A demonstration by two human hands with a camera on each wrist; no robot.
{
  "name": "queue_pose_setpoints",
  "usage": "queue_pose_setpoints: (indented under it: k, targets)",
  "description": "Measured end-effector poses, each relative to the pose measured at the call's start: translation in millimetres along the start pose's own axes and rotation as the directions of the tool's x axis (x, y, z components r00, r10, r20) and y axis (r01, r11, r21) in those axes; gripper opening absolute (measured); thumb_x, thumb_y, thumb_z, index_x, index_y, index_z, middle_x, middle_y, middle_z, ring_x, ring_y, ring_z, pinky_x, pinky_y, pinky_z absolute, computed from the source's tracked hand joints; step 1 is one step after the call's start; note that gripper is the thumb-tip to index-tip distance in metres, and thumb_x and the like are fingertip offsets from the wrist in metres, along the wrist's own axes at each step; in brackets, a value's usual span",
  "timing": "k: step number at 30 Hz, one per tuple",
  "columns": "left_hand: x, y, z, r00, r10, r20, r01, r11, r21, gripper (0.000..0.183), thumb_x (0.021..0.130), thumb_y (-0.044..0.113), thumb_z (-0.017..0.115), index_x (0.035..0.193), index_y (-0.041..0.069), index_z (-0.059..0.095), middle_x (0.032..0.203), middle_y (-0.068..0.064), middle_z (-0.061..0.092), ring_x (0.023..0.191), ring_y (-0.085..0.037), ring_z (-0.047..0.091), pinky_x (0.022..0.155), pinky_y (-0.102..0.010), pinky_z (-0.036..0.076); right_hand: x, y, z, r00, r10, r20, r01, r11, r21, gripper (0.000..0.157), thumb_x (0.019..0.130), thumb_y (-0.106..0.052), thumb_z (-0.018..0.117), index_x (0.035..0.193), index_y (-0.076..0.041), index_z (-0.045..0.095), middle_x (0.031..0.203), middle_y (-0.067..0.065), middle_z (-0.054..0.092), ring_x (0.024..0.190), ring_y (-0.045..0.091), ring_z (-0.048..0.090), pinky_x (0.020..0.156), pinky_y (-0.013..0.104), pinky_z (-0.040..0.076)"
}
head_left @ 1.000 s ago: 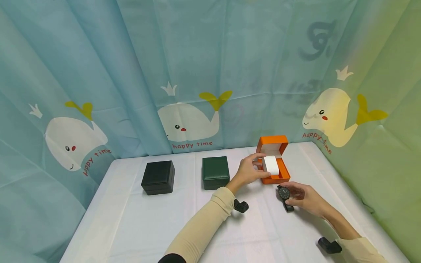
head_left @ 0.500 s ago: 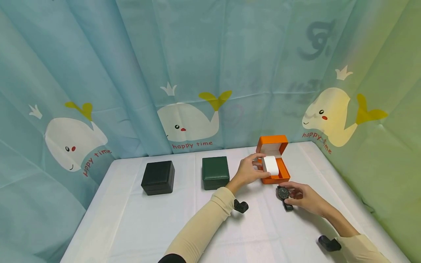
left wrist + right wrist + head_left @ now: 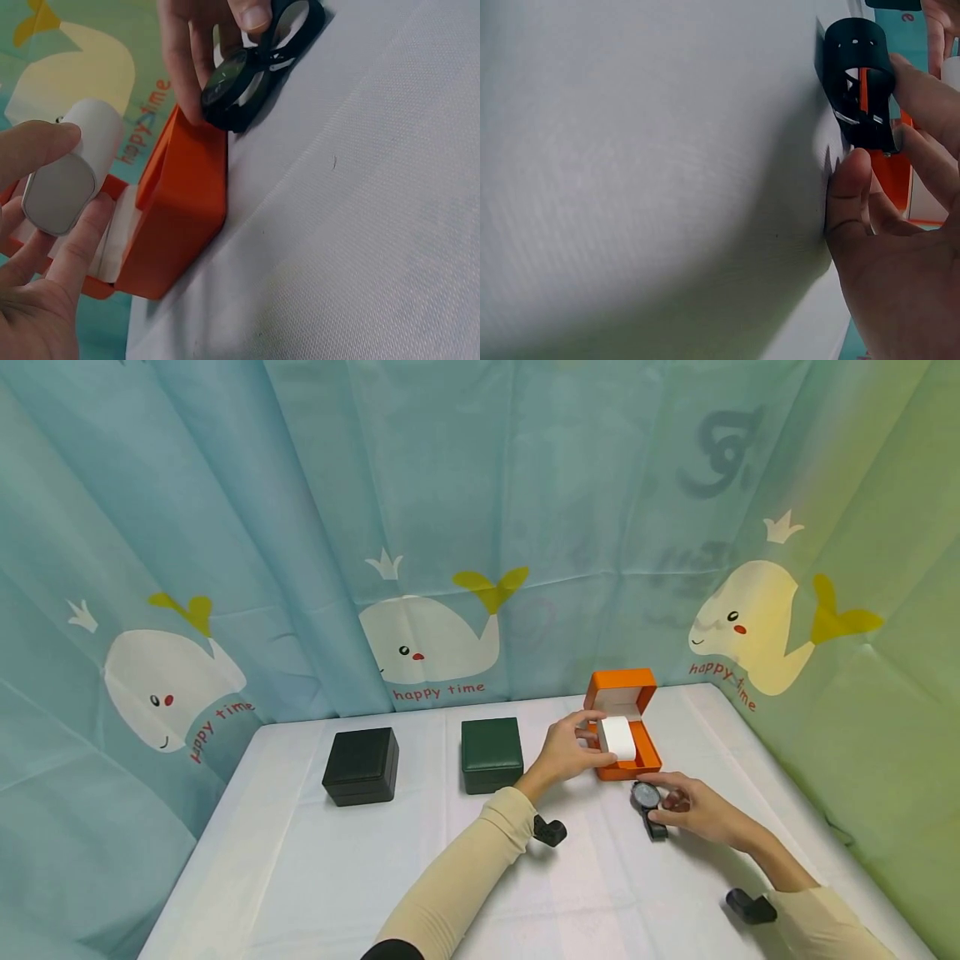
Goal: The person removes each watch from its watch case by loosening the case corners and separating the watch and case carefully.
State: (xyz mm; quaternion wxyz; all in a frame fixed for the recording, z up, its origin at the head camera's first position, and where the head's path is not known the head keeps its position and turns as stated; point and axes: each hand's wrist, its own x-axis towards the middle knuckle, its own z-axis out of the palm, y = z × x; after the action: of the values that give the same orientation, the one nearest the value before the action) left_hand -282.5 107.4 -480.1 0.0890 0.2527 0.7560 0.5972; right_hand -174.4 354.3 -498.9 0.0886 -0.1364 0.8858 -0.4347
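Observation:
In the head view, my left hand (image 3: 564,750) holds a white watch cushion (image 3: 618,737) between thumb and fingers, over the opened orange box (image 3: 630,772). The left wrist view shows the rounded flat end of the cushion (image 3: 60,193). My right hand (image 3: 701,808) is at a black wristwatch (image 3: 645,797), which lies just in front of the orange box. Its index finger reaches the far end of the dial, and its thumb is at the near side. The watch's strap (image 3: 859,52) forms a closed loop in the right wrist view, with holes along it.
A black box (image 3: 360,766) and a dark green box (image 3: 491,755), both closed, stand left of the orange box on the white cloth (image 3: 315,877). Behind the table hangs a blue curtain (image 3: 435,485) with whale prints; a green curtain (image 3: 892,718) borders the right side.
The watch has shifted and turned slightly under my right hand, and its dial now catches more light. My left hand and the cushion have stayed in place.

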Motion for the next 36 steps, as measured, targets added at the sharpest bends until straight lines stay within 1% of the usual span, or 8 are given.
queue_pose_setpoints:
  k: [4,10,13,15,21,26,29,36]
  targets:
    - [0.5,-0.6,0.5,1.000,-0.003,0.001,0.003,1.000,-0.004,0.062,0.079,0.009,0.089,0.135,0.017,0.064,0.128,-0.008,0.061,0.105,-0.029,0.071,0.076,-0.021,0.058,0.4,0.3,-2.3,1.000,-0.004,0.013,0.004,1.000,0.021,0.057,0.093,-0.019,0.077,0.145,-0.006,0.056,0.110,0.011,0.054,0.081,0.015,0.051,0.064,0.029,0.043]
    - [0.3,-0.8,1.1,1.000,-0.004,-0.006,0.004,1.000,-0.002,0.062,0.079,0.009,0.090,0.135,0.017,0.064,0.128,-0.008,0.062,0.105,-0.028,0.070,0.076,-0.021,0.057,-0.2,-0.9,-4.6,0.999,0.007,0.033,-0.009,0.998,0.059,0.059,0.093,-0.019,0.077,0.147,-0.007,0.054,0.111,0.012,0.054,0.080,0.017,0.052,0.063,0.029,0.043]
    - [0.0,-0.7,1.2,1.000,-0.002,-0.008,0.002,1.000,-0.009,0.063,0.078,0.009,0.090,0.135,0.016,0.064,0.127,-0.010,0.062,0.105,-0.030,0.070,0.075,-0.020,0.057,-0.5,-0.7,-5.1,0.999,0.009,0.035,-0.012,0.998,0.061,0.061,0.094,-0.018,0.077,0.148,-0.006,0.052,0.111,0.013,0.054,0.079,0.016,0.053,0.062,0.028,0.043]
    - [-0.1,-0.7,0.9,1.000,-0.002,-0.008,0.002,1.000,-0.013,0.063,0.078,0.008,0.090,0.135,0.015,0.064,0.128,-0.010,0.061,0.105,-0.031,0.070,0.075,-0.020,0.057,-0.7,-0.6,-5.5,0.999,0.013,0.032,-0.015,0.998,0.061,0.061,0.094,-0.018,0.077,0.148,-0.006,0.052,0.113,0.014,0.054,0.080,0.016,0.053,0.062,0.028,0.043]
    - [-0.1,-0.6,0.6,1.000,-0.009,-0.008,0.009,1.000,-0.015,0.063,0.078,0.009,0.090,0.135,0.016,0.064,0.127,-0.008,0.062,0.105,-0.031,0.071,0.075,-0.021,0.057,-0.9,-1.8,-7.8,0.999,0.012,0.032,-0.014,0.997,0.075,0.063,0.094,-0.017,0.077,0.149,-0.005,0.050,0.129,0.020,0.056,0.082,0.017,0.056,0.066,0.028,0.046]
    - [0.0,-0.5,0.2,1.000,-0.007,-0.001,0.007,1.000,-0.010,0.063,0.079,0.010,0.090,0.136,0.016,0.063,0.126,-0.009,0.062,0.104,-0.031,0.071,0.076,-0.021,0.057,-1.4,-3.0,-9.7,0.999,0.008,0.034,-0.011,0.996,0.086,0.063,0.093,-0.018,0.077,0.149,-0.004,0.050,0.130,0.021,0.056,0.083,0.018,0.057,0.066,0.028,0.045]
    - [0.0,-0.5,0.2,1.000,-0.007,-0.002,0.007,1.000,-0.006,0.064,0.079,0.009,0.090,0.136,0.016,0.063,0.125,-0.009,0.063,0.104,-0.032,0.071,0.076,-0.020,0.057,-1.8,-2.5,-10.2,0.999,-0.008,0.036,0.004,0.996,0.089,0.063,0.093,-0.018,0.077,0.149,-0.003,0.050,0.129,0.021,0.055,0.083,0.018,0.057,0.066,0.028,0.045]
    - [1.0,-1.7,0.0,1.000,0.006,-0.012,-0.006,1.000,0.001,0.062,0.078,0.009,0.091,0.134,0.016,0.065,0.125,-0.008,0.063,0.102,-0.027,0.071,0.074,-0.020,0.057,-3.0,-1.3,-10.1,0.997,-0.061,0.053,0.056,0.994,0.096,0.064,0.093,-0.014,0.077,0.148,0.002,0.048,0.131,0.026,0.055,0.080,0.016,0.058,0.064,0.028,0.046]
